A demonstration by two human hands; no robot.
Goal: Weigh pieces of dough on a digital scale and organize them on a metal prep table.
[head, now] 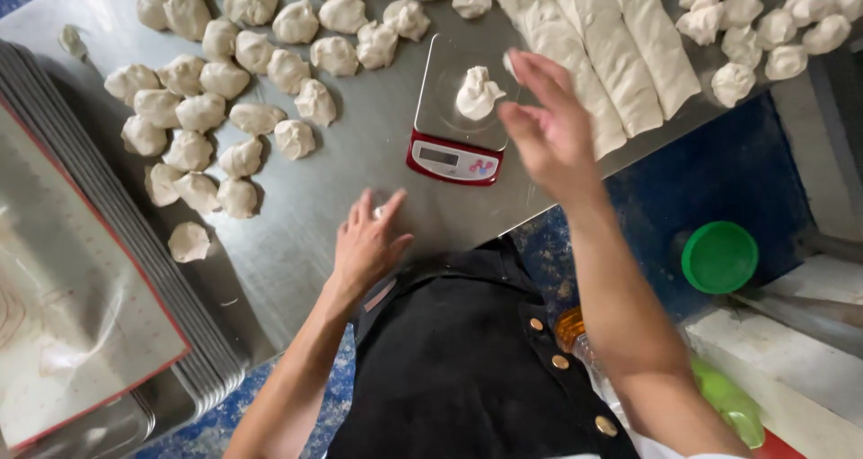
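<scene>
A lump of white dough (477, 93) sits on the steel platform of a small red kitchen scale (454, 160) on the metal table (360, 162). My right hand (548, 126) hovers just right of the scale with its fingers spread, a small bit of dough at its fingertips. My left hand (369, 243) rests flat on the table near the front edge, below and left of the scale, fingers curled over a small white piece. Several long dough logs (611, 45) lie to the right of the scale.
Many portioned dough pieces (225, 108) lie scattered at left and more dough balls (773, 18) at the far right. A stack of baking trays with a liner mat (81, 279) stands at left. A green lid (719, 257) and a bottle (728, 401) are below the table's edge.
</scene>
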